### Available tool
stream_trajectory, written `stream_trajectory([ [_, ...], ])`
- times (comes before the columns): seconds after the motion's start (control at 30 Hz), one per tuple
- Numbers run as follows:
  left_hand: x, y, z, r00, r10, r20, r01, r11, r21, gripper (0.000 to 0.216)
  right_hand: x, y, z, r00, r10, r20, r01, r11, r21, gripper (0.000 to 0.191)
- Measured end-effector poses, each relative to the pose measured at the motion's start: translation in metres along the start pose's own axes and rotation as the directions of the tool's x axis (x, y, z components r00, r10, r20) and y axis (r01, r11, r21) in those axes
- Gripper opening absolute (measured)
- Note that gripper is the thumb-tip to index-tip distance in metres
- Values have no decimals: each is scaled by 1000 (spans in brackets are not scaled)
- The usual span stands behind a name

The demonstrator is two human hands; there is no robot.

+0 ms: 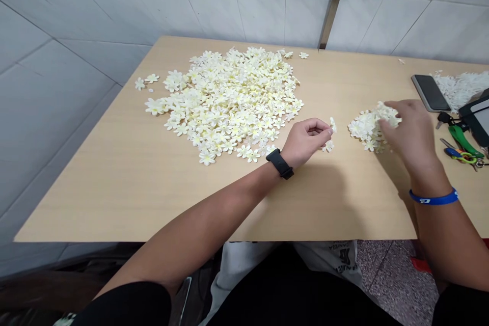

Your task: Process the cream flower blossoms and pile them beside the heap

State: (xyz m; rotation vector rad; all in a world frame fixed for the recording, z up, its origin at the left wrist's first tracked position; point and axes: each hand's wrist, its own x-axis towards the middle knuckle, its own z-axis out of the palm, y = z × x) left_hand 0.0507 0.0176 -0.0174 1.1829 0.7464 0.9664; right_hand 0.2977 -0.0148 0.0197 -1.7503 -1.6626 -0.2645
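Observation:
My left hand (306,138), wearing a black wristband, pinches a small artificial flower (333,124) between thumb and fingertips. Just below it, another pale blossom (327,146) shows near the tabletop. At the small heap of whitish flowers (369,128), my right hand (410,130) has its thumb and forefinger apart, with blossoms visible between them. Its other fingers are partly hidden behind the hand. To the left of my left hand spreads a large pile of cream flowers with yellow centres (237,97).
The wooden table (114,178) meets a tiled wall at the back. A phone (430,92) lies at the right beside a heap of thin white pieces (460,86). Keys (445,119), a green-handled tool (464,141) and a dark box (477,114) sit nearby.

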Motion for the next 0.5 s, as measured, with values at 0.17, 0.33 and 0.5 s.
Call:
stream_trajectory([
  [0.17, -1, -2, 0, 999, 30, 17, -31, 999, 19, 14, -23, -48, 8, 973, -165, 162, 100, 932, 347, 10],
  [0.33, -2, -3, 0, 989, 112, 97, -114, 993, 13, 20, -36, -74, 14, 952, -270, 141, 182, 876, 447, 8],
  [0.5, -4, -4, 0, 983, 134, 122, -135, 991, 0, 20, -36, -68, 15, 968, -202, 152, 95, 846, 525, 9],
])
